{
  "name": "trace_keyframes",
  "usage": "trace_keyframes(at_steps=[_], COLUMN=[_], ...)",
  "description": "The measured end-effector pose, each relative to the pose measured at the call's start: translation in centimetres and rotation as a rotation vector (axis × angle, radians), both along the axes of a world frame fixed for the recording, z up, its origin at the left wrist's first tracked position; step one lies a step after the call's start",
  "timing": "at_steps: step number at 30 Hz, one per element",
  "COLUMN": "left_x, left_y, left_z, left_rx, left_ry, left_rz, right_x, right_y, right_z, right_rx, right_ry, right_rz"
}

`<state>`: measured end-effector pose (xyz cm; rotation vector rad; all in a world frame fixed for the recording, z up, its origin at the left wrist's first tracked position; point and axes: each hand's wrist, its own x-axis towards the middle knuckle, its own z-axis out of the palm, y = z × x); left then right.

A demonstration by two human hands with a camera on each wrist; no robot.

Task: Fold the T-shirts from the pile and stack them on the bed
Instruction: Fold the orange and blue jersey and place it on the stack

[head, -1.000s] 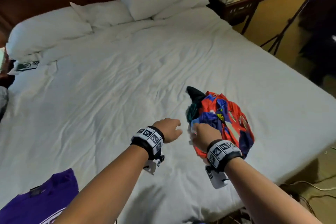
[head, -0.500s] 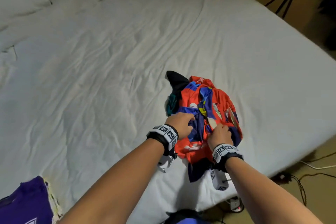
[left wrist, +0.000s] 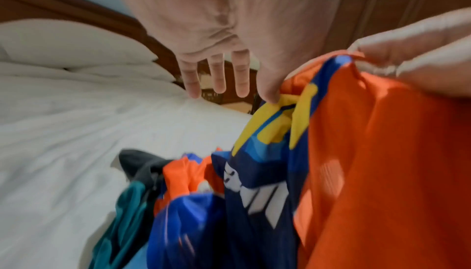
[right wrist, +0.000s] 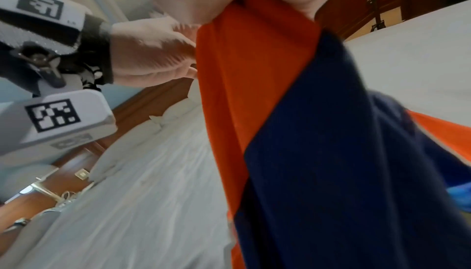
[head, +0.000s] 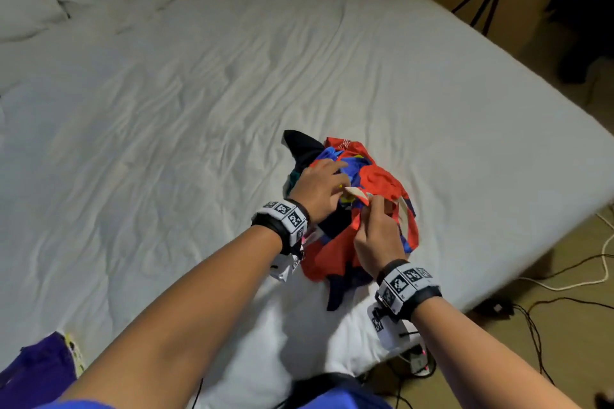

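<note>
1. Purple T-shirt (head: 31,364): far to the left of the left hand, at the near edge of the bed (head: 166,143). Whether it is folded cannot be told.
2. Left hand (head: 317,189): over the left side of the pile (head: 349,209). Wrist view shows thumb and forefinger pinching a yellow-and-blue bit of cloth, other fingers (left wrist: 216,75) straight and spread.
3. Orange-and-blue T-shirt (head: 382,183): between and under both hands, bunched on top of the pile. Looks thin, limp, light and probably slick, so likely to slide and sag. Best taken at a seam, collar or shoulders, one hand each.
4. Right hand (head: 378,236): just right of the left hand, fingers curled and gripping a gather of orange fabric.
5. Room: bed edge lies close on the right and toward the body, cables (head: 564,276) on the floor beyond. Wide bare sheet lies left of the left hand; spreading there seems safer.
</note>
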<state>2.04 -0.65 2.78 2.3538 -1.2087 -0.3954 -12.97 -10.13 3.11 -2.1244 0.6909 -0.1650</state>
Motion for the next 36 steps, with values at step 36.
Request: trace_keyframes(at_steps=[36], left_x=[-4.9], left_y=[28.8], left_z=[18.9], left_rx=[-0.289], left_ry=[0.271], left_rz=[0.286], right_x=[2.5], right_y=[19.6], right_z=[19.4], right_rx=[-0.108], right_ry=[-0.482], right_rz=[0.481])
